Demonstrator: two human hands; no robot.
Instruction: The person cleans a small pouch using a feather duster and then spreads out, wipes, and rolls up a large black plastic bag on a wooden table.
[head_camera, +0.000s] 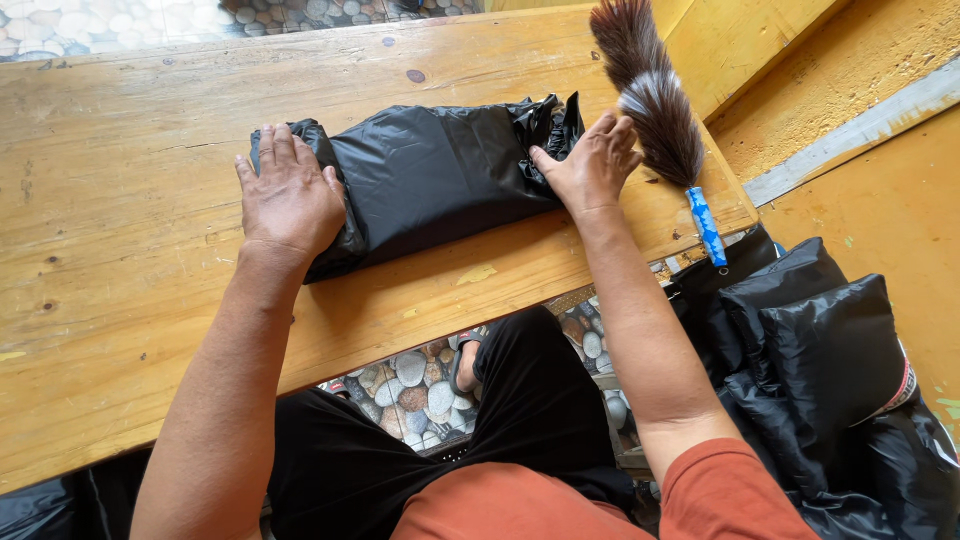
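black plastic: a folded black plastic bag (440, 170) lies flat on the wooden table (120, 250), in the upper middle of the frame, its length running left to right and tilted a little
bag ends: the left end is tucked under a palm; the right end is bunched and crinkled into loose points
left hand: the left hand (288, 195) lies open and flat, fingers spread and pointing up the frame, pressing on the left end of the bag
right hand: the right hand (592, 165) is open, not closed on anything; its thumb and fingertips touch the bunched right end of the bag, and its back sits just beside the duster
duster: a feather duster (655, 105) with brown and grey plumes lies slanted at the upper right of the table, its blue handle (706, 226) reaching past the table's near edge
lower right: a heap of dark padded bags (830, 350) rests beside the person's leg, right of the table
below the table edge: black trousers (530, 400), a pebble-patterned floor (420, 385) and a foot in a sandal (466, 365) show in the lower middle
sleeve: an orange sleeve (730, 495) at the bottom right
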